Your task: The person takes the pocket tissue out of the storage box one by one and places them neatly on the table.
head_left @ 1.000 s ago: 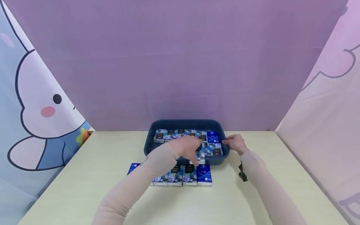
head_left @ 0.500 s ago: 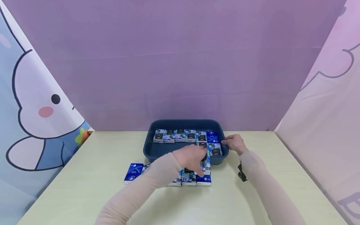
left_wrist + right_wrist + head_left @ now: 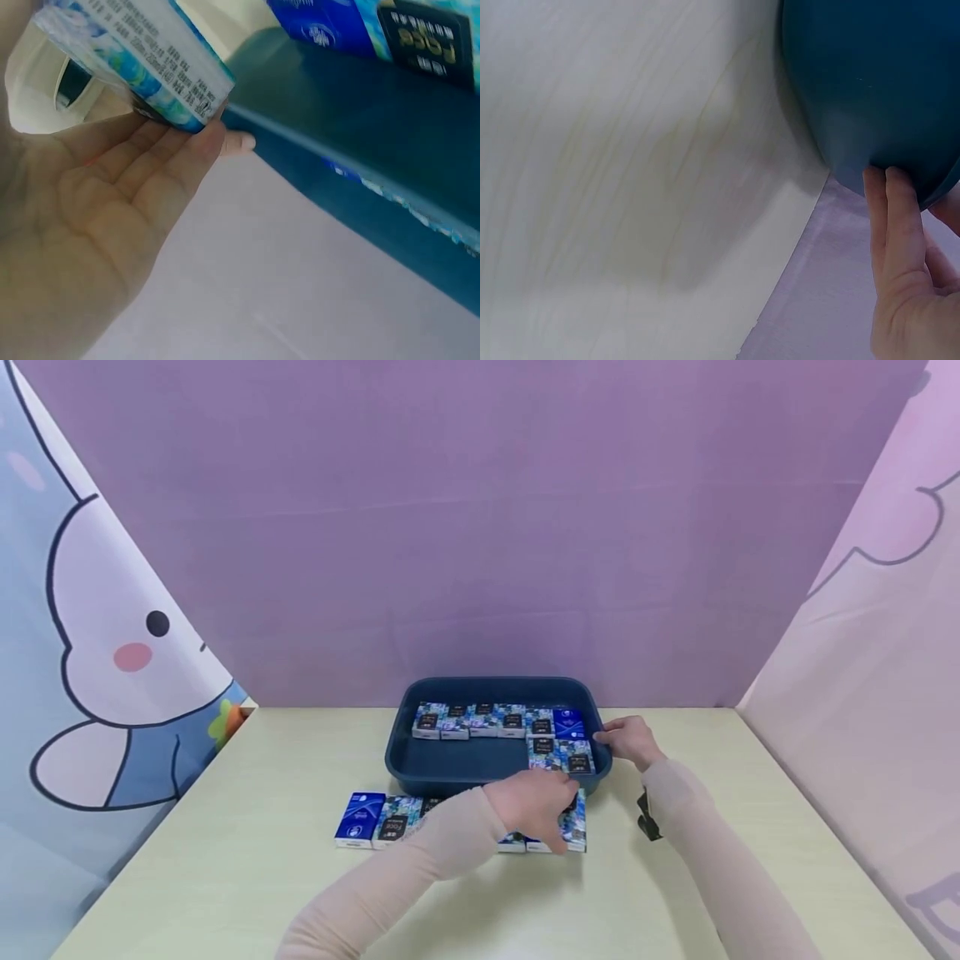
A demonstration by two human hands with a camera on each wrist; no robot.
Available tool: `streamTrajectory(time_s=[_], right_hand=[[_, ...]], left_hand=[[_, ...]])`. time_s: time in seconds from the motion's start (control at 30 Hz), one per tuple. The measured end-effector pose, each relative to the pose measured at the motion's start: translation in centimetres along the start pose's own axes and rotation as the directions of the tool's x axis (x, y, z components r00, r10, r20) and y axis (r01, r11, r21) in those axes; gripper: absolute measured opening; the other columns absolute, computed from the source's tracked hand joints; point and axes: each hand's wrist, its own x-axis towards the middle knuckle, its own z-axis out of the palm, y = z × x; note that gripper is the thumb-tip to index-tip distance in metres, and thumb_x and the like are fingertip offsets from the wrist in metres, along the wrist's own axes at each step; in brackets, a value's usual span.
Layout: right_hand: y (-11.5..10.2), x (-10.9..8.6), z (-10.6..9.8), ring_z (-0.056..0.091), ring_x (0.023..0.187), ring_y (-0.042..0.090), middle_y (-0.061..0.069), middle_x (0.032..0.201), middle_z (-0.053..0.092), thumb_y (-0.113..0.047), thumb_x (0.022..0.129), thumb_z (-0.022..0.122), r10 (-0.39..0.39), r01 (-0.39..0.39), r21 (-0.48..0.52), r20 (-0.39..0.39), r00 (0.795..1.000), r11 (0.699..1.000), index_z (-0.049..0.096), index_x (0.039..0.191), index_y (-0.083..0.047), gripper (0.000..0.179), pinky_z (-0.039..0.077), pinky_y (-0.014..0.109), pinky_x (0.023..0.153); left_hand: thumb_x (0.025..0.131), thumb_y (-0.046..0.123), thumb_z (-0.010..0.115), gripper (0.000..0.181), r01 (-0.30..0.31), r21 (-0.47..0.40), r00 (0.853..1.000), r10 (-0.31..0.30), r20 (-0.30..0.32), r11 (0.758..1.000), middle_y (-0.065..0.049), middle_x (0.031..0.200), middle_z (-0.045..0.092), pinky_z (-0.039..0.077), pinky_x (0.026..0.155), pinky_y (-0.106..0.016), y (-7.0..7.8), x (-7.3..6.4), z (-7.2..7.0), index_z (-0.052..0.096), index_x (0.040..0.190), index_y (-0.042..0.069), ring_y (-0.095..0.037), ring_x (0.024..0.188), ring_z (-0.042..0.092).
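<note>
My left hand (image 3: 534, 806) grips a tissue pack (image 3: 577, 827) with a blue floral print, above the right end of the front row. In the left wrist view the printed edge of that tissue pack (image 3: 150, 67) shows between thumb and fingers. A dark blue plastic tray (image 3: 457, 762) stands at the back, with floral packs (image 3: 483, 718) along its far side and a plain blue pack (image 3: 568, 724) at its right. My right hand (image 3: 630, 742) pinches the tray's right end; in the right wrist view its fingers (image 3: 904, 225) lie against the outer wall.
Before the tray lies a row of packs, with a plain blue pack (image 3: 360, 820) at its left end and a floral pack (image 3: 395, 821) beside it. My left forearm covers part of this row. A purple cloth wall (image 3: 480, 543) rises behind the table (image 3: 247, 827).
My left hand has lifted a floral tissue pack from the tray's front right and brought it toward me, over the tray's near rim. The right hand stays at the tray's right end.
</note>
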Motion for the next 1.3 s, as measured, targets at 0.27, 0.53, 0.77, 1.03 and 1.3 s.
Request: streamTrajectory(time_s=[0.27, 0.53, 0.77, 1.03, 1.3], right_hand=[[-0.2, -0.3, 0.0, 0.065, 0.094, 0.027, 0.028, 0.117, 0.058, -0.012, 0.089, 0.058, 0.008, -0.008, 0.008, -0.010, 1.000, 1.000, 0.054, 0.118, 0.011, 0.038, 0.054, 0.034, 0.082], [0.2, -0.2, -0.2, 0.066, 0.085, 0.022, 0.024, 0.107, 0.063, -0.018, 0.087, 0.062, -0.005, 0.005, -0.001, 0.002, 1.000, 1.000, 0.059, 0.113, 0.009, 0.038, 0.055, 0.033, 0.075], [0.2, -0.4, 0.0, 0.064, 0.086, 0.018, 0.025, 0.114, 0.060, -0.015, 0.091, 0.055, -0.019, 0.018, -0.020, -0.024, 1.000, 1.000, 0.057, 0.116, 0.009, 0.035, 0.054, 0.033, 0.079], [0.2, -0.4, 0.2, 0.063, 0.087, 0.020, 0.026, 0.115, 0.059, -0.015, 0.091, 0.055, -0.008, 0.008, -0.010, -0.021, 1.000, 1.000, 0.056, 0.117, 0.009, 0.036, 0.054, 0.035, 0.081], [0.4, -0.3, 0.1, 0.063, 0.088, 0.021, 0.025, 0.115, 0.059, -0.015, 0.091, 0.055, -0.012, 0.012, -0.017, -0.034, 0.999, 1.000, 0.056, 0.117, 0.009, 0.035, 0.054, 0.035, 0.081]], left_hand=[[0.073, 0.051, 0.071, 0.082, -0.029, 0.036, 0.999, 0.030, -0.018, 0.999, 0.002, 0.131, 0.050, 0.043, 0.097, -0.023, 0.7, 1.6, 1.4, 0.039, 0.138, 0.013, -0.009, 0.110, 0.052], [0.075, 0.053, 0.067, 0.079, -0.071, 0.100, 0.997, 0.075, -0.036, 0.992, 0.001, 0.124, 0.054, 0.044, 0.093, -0.019, 1.3, 3.5, 3.4, 0.042, 0.136, 0.009, -0.008, 0.102, 0.054], [0.075, 0.056, 0.065, 0.077, -0.022, 0.095, 0.999, 0.026, -0.042, 0.995, 0.003, 0.121, 0.053, 0.046, 0.090, -0.019, 1.4, 4.6, 4.4, 0.044, 0.134, 0.012, -0.007, 0.102, 0.053], [0.076, 0.057, 0.064, 0.079, 0.002, 0.099, 0.999, 0.003, -0.046, 0.995, 0.001, 0.127, 0.051, 0.045, 0.093, -0.020, 1.1, 4.8, 5.6, 0.042, 0.137, 0.012, -0.009, 0.109, 0.052], [0.078, 0.056, 0.062, 0.076, 0.005, 0.109, 0.997, 0.002, -0.072, 0.994, 0.000, 0.127, 0.052, 0.046, 0.092, -0.022, 1.2, 4.6, 5.7, 0.043, 0.137, 0.012, -0.010, 0.110, 0.052]])
